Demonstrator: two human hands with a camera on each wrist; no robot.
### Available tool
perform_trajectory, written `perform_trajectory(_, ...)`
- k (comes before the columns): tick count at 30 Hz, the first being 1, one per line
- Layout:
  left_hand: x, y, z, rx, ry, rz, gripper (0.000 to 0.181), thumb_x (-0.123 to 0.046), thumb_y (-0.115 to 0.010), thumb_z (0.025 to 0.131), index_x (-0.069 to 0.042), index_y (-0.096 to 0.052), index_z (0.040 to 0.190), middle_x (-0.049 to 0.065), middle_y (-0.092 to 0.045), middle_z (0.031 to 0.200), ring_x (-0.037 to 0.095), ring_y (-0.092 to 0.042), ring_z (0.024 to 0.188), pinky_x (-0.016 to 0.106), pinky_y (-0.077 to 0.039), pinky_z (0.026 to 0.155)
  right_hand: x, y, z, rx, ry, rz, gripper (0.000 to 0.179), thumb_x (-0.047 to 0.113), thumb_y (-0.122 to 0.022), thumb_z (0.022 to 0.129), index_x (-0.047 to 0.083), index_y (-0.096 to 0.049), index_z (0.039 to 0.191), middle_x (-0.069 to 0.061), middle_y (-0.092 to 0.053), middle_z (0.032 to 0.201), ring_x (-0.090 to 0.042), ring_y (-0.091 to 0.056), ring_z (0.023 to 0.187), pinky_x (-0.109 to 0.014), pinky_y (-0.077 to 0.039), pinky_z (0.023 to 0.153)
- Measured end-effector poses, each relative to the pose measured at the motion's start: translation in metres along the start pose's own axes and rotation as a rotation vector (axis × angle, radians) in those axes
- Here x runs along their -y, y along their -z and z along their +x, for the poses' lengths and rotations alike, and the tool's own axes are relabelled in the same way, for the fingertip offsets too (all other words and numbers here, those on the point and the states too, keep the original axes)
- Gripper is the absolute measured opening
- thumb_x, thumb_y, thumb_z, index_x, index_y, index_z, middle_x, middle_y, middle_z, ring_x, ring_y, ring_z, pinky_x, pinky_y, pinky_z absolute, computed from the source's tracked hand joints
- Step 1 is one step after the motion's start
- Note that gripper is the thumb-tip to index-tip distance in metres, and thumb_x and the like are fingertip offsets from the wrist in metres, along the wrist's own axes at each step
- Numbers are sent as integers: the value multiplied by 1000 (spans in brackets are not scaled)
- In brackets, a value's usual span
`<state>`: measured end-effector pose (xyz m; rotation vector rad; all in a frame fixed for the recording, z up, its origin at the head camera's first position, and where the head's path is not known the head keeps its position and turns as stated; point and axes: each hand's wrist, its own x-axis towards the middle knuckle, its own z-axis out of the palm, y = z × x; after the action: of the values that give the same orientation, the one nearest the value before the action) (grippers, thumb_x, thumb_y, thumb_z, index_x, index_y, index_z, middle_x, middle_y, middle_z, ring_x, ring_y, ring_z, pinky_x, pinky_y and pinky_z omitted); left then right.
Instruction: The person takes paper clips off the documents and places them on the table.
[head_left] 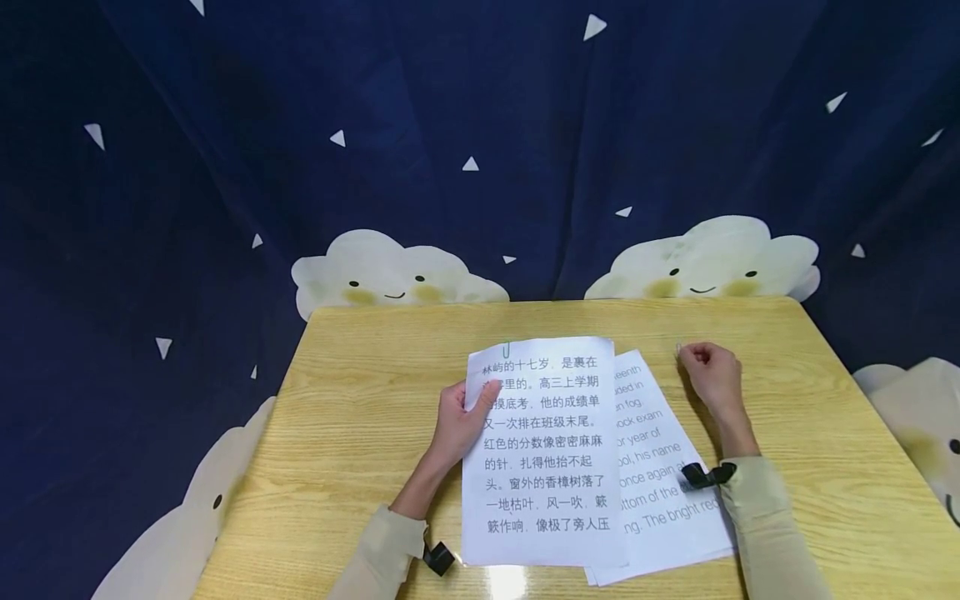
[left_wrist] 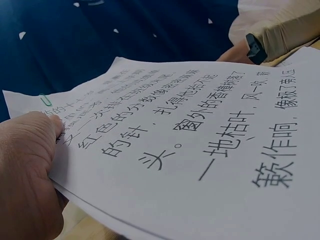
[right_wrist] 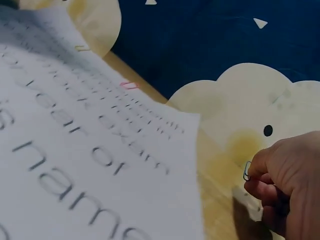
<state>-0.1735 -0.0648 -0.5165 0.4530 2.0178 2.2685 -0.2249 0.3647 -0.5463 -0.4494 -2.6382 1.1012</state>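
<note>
My left hand (head_left: 459, 423) grips a white sheet with large printed Chinese text (head_left: 547, 454) by its left edge, thumb on top. A green paper clip (left_wrist: 46, 100) sits on that sheet's top edge near the left corner. In the left wrist view, another paper layer shows under its lower edge. Between thumb and forefinger, my right hand (head_left: 712, 377) pinches a small bluish paper clip (right_wrist: 247, 171), off the right side of the papers. Partly covered by the Chinese sheet, a sheet with English text (head_left: 656, 475) lies slanted. Along its top edge show a red paper clip (right_wrist: 129, 85) and a yellow paper clip (right_wrist: 82, 48).
Everything is at a light wooden table (head_left: 367, 400). A dark blue curtain (head_left: 450, 100) with white triangles and smiling clouds hangs behind and around it. Black straps with small devices (head_left: 438, 557) are on both wrists, over beige sleeves (head_left: 772, 517).
</note>
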Motion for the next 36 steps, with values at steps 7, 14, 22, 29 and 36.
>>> perform_trajectory(7, 2, -2, -1, 6, 10, 16, 30, -28, -62, 107, -2, -72, 119, 17, -78, 92, 30, -77, 66, 41, -64, 51, -3, -9, -5, -53, 40, -64, 34, 24, -61, 105, -8, -72, 105, -22, -70, 92, -31, -61, 79, -32, -47, 68)
perform_trajectory(14, 2, -2, -1, 5, 14, 18, 30, -26, -63, 107, 0, -71, 119, 18, -78, 91, 29, -77, 64, 39, -64, 50, -5, -15, -7, -123, 53, -59, 27, 17, -64, 102, -8, -74, 99, -23, -71, 89, -35, -63, 80, -39, -49, 73)
perform_trajectory(22, 3, -2, -2, 8, 6, 20, 31, -29, -63, 107, -1, -72, 118, 17, -78, 89, 30, -76, 63, 38, -64, 49, -5, -19, -6, -133, 75, -76, 27, 16, -64, 102, -9, -75, 103, -25, -72, 92, -38, -65, 85, -47, -52, 79)
perform_trajectory(29, 3, -1, -1, 14, 7, 20, 31, -29, -63, 107, -1, -72, 117, 17, -78, 88, 29, -76, 63, 38, -63, 49, -4, -18, -4, -151, 104, -69, 25, 12, -64, 101, -9, -76, 100, -26, -73, 91, -39, -66, 85, -50, -52, 82)
perform_trajectory(36, 2, -1, 1, 19, 5, -5, 30, -26, -63, 107, 0, -72, 118, 20, -77, 89, 30, -76, 63, 40, -64, 49, 0, -16, -3, -153, 98, -66, 25, 11, -63, 102, -10, -75, 101, -28, -73, 93, -42, -68, 85, -52, -54, 80)
